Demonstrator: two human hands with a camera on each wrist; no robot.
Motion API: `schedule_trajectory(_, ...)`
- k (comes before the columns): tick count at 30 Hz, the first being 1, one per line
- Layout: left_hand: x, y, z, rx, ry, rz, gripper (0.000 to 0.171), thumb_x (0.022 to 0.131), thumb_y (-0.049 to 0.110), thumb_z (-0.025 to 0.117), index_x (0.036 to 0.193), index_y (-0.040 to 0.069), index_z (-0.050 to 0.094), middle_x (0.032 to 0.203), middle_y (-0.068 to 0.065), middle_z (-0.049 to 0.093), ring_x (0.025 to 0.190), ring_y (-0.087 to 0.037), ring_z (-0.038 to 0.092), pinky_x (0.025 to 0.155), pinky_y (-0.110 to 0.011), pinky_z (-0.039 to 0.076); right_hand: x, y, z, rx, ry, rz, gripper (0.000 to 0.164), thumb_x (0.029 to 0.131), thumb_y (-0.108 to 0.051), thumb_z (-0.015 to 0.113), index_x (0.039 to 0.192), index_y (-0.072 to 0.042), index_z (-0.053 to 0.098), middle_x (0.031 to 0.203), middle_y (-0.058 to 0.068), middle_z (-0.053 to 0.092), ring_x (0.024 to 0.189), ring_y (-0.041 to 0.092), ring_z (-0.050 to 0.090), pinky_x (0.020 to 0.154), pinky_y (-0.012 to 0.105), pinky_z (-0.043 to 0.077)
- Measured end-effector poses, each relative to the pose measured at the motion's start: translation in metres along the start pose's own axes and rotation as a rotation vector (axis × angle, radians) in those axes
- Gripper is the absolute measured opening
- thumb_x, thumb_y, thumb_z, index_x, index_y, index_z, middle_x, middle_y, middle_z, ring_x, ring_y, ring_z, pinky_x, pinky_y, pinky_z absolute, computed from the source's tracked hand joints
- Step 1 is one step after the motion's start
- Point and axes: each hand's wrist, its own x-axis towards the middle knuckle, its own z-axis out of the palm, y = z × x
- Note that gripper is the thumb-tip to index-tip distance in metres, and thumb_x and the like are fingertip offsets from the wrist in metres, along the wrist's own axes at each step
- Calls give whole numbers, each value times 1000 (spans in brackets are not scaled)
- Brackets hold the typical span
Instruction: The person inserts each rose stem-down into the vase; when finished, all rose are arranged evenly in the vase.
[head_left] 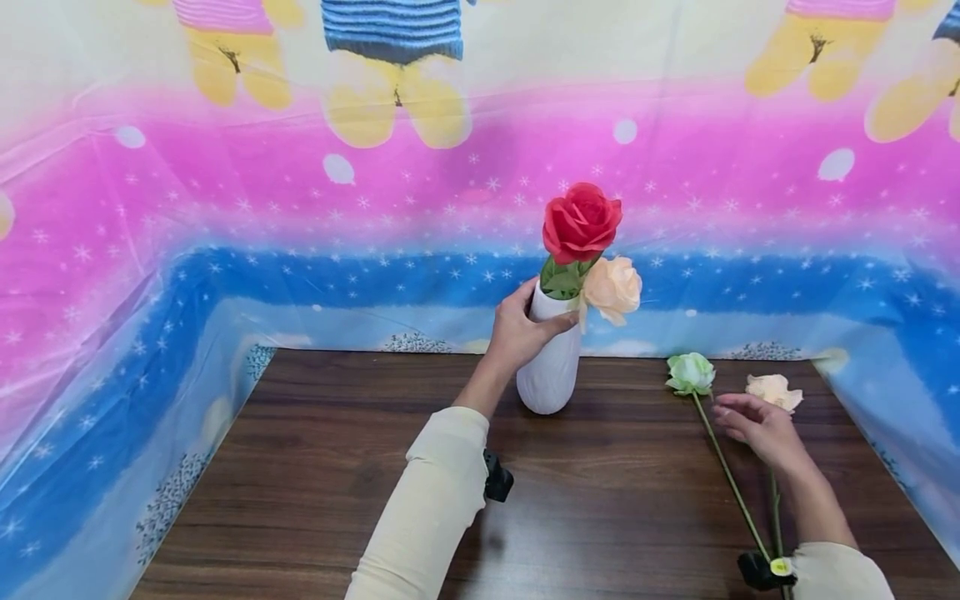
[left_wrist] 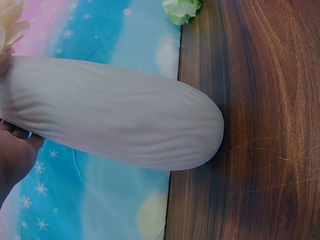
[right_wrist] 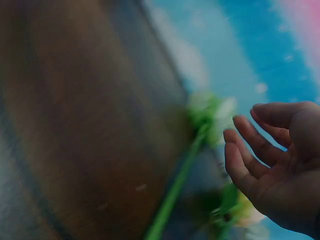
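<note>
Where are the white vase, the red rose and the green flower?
White vase (head_left: pixel 550 367), head view: on its body.
Red rose (head_left: pixel 582 223), head view: on its petals.
Green flower (head_left: pixel 692 373), head view: on its bloom.

1. Readable text, brands, numbers: none in the three views.
2. Backdrop cloth (head_left: pixel 480 225): printed signs only. White snowflakes (head_left: pixel 492 183) across pink and blue bands, pale round spots (head_left: pixel 625 131) among them; no lettering legible.
3. Left wrist view: same snowflake print on the cloth's blue part, nothing to read.
4. Right black unit (head_left: pixel 756 572): yellow round patch (head_left: pixel 782 567) beside it, too small to tell if marked.
5. Left black unit (head_left: pixel 498 477): no label can be made out.
6. Right wrist view: blurred, nothing legible.
</note>
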Motion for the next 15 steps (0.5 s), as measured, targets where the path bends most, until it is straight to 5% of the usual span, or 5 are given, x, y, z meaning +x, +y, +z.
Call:
schedule_trajectory(3, 0, 0, 1, 2, -5, -1, 68, 85, 26, 84, 145, 17, 55, 132, -10, 68, 119, -26, 68, 99, -44, 58, 5, 14, 5, -183, 21, 82, 42, 104, -15, 57, 134, 14, 54, 104, -2, 74, 82, -13, 59, 73, 16, 57)
schedule_trajectory(7, 1, -1, 1, 0, -4, -2, 68, 85, 26, 84, 146, 17, 55, 132, -10, 68, 119, -26, 68, 99, -44, 57, 11, 20, 10, -383, 22, 126, 46, 104, -20, 55, 135, 15, 53, 123, 37, 62, 79, -1, 63, 67, 20, 56)
schedule_trajectory(12, 1, -1, 0, 5, -3, -1, 67, 85, 26, 83, 146, 16, 55, 133, -10, 67, 119, -27, 68, 99, -44, 57, 20, 21, 15, -517, 9, 123, 48, 100, -25, 62, 126, 15, 60, 112, 34, 67, 83, 20, 67, 65, 27, 51)
schedule_trajectory(15, 1, -1, 0, 14, -6, 2, 67, 86, 26, 83, 146, 16, 55, 133, -9, 67, 120, -26, 68, 99, -43, 57, 21, 21, 17, -555, 15, 119, 46, 96, -25, 66, 120, 14, 64, 103, 28, 70, 81, 19, 64, 65, 28, 48)
